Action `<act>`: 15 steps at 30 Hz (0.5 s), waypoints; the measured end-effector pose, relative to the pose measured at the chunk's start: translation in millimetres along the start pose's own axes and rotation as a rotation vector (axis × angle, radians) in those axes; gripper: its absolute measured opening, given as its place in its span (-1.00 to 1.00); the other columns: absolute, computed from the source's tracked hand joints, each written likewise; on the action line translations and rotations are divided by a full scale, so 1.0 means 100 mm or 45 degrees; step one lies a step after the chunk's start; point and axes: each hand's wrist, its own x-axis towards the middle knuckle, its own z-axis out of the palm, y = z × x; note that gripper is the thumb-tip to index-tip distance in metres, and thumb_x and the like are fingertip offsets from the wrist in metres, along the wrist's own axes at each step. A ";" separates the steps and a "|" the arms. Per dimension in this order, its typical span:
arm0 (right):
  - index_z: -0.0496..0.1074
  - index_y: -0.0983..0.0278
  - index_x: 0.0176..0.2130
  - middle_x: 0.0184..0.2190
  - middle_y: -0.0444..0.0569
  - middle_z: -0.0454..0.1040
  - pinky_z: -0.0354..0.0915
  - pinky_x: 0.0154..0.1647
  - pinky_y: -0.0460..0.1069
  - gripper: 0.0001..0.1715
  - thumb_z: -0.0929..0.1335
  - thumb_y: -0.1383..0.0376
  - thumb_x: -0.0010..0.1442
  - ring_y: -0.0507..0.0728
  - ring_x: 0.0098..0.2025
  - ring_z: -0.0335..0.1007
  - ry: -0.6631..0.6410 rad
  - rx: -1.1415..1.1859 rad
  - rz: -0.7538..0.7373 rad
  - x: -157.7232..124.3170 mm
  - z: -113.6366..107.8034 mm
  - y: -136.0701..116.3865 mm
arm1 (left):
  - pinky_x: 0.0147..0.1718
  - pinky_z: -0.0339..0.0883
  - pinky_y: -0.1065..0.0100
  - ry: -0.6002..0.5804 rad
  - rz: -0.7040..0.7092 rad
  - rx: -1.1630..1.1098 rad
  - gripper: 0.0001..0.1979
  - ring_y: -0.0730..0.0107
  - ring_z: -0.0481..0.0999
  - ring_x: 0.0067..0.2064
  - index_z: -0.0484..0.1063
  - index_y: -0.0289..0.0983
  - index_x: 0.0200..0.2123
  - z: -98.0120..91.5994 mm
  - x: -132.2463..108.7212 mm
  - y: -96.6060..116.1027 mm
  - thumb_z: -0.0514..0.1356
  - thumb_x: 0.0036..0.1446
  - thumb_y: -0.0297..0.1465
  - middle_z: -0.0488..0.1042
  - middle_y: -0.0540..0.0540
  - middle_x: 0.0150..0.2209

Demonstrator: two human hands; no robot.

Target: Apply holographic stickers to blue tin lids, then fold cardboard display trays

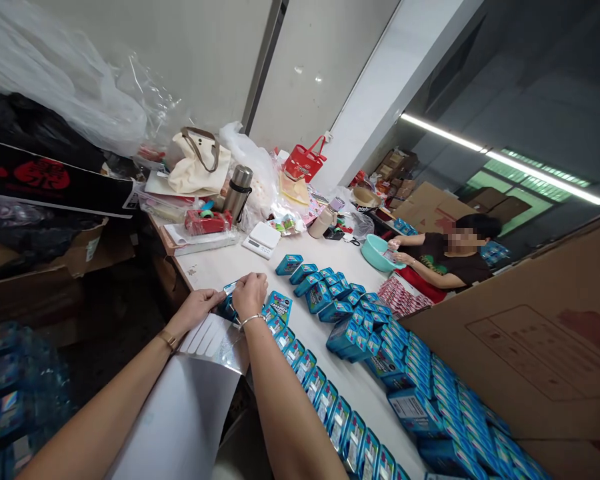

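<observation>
Two Hands Meet Over a Blue Box at a Crowded Packing Table

A small, glossy blue box with rounded corners [229, 310] sits at the near edge of a long white table [310, 337], partly hidden by the fingers working on it. The person's left hand [197, 312] grips its near side, seemingly to steady it, while the right hand [250, 293] bends over its top; whether those fingers pinch or press cannot be told. A long white paper sheet with pale label strips [180, 407] hangs between the forearms, its strips just below the box, probably so they lie within easy reach.

Beside the right hand, a flat-lying blue box with printed lettering [281, 305] rests near the head of a neat row of upright blue boxes [325, 400], lined up perhaps to keep count. Across a bare strip, a larger block of blue boxes [430, 387] stands tightly grouped. Farther up are a white digital scale [263, 239] and a brushed-steel flask [239, 193], set apart from the boxes. Opposite, a co-worker in a dark shirt [437, 257] reaches into a turquoise plastic basin [371, 252].
</observation>
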 end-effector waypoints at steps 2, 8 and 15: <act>0.48 0.28 -0.30 -0.09 0.20 0.42 0.23 -0.01 0.16 -0.81 0.27 0.41 0.21 0.34 -0.01 0.35 -0.019 0.014 0.013 0.03 -0.01 0.02 | -0.55 0.03 0.42 0.012 0.010 0.001 -0.42 0.47 0.19 -0.55 0.34 -0.27 -0.59 0.02 -0.01 -0.09 0.18 0.01 0.16 0.29 0.08 -0.63; 0.42 0.28 -0.18 -0.12 0.14 0.46 0.25 -0.04 0.14 -0.79 0.31 0.40 0.13 0.33 -0.03 0.36 -0.037 0.055 0.032 0.07 0.03 0.06 | -0.52 0.05 0.40 0.137 0.032 0.066 -0.43 0.49 0.18 -0.56 0.28 -0.24 -0.61 0.11 -0.04 -0.40 0.14 0.09 0.14 0.19 0.13 -0.64; 0.25 0.28 0.14 -0.19 0.02 0.52 0.34 -0.19 0.00 -0.56 0.17 0.41 0.29 0.14 -0.19 0.48 -0.101 0.058 -0.028 0.38 -0.19 0.45 | -0.49 0.17 0.36 0.195 0.032 0.193 -0.50 0.34 0.36 -0.49 0.40 -0.25 -0.59 -0.03 -0.19 -0.41 0.17 0.04 0.08 0.35 0.05 -0.63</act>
